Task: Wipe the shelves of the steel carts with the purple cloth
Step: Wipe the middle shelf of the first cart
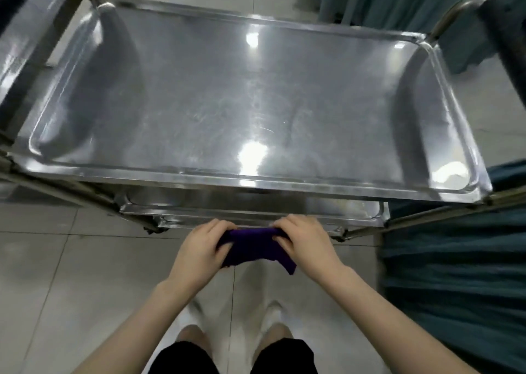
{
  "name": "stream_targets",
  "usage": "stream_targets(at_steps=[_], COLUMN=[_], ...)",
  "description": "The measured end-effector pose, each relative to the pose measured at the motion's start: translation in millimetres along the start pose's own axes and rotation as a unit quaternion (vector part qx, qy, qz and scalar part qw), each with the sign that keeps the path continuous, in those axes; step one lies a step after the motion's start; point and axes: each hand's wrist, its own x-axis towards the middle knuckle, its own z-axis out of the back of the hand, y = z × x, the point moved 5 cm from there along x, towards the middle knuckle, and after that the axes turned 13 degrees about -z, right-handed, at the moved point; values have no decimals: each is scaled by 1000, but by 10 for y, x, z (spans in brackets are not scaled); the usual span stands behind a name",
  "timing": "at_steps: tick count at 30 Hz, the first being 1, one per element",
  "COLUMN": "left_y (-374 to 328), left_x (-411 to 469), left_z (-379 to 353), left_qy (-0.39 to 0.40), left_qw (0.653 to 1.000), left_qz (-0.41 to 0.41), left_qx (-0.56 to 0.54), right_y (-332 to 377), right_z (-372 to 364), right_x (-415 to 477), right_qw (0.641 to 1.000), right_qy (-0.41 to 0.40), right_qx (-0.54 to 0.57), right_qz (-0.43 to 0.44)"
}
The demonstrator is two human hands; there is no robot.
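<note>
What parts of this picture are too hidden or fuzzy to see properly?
Lower shelf: head view, mostly hidden under the top shelf; only its front strip shows.
Purple cloth: head view, ends covered by the left hand and right hand.
Second cart: head view, cut off by the left edge.
Shoes: head view, blurred.

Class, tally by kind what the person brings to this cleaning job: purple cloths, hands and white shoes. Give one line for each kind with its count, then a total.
purple cloth: 1
hands: 2, the left hand and the right hand, both gripping the cloth
white shoes: 2, the left shoe and the right shoe, both blurred
Total: 5
</note>
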Motion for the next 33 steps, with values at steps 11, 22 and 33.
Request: stream_targets(at_steps=[11, 22, 33], left_y=[1785, 2337, 3155], left_x=[516, 558, -394], left_z=[-996, -1218, -610], left_qy=[-162, -193, -253], left_qw=[981, 977, 944], left_qz=[-29, -37, 8], left_qx=[-105, 88, 210], right_y=[-445, -298, -119], right_z=[-1367, -1747, -2448], right_x=[1369, 1743, 1680], right_qw=[989, 978, 989], right_qy=[-114, -195, -40], right_qx=[90, 2, -119], right_qz=[20, 70, 76])
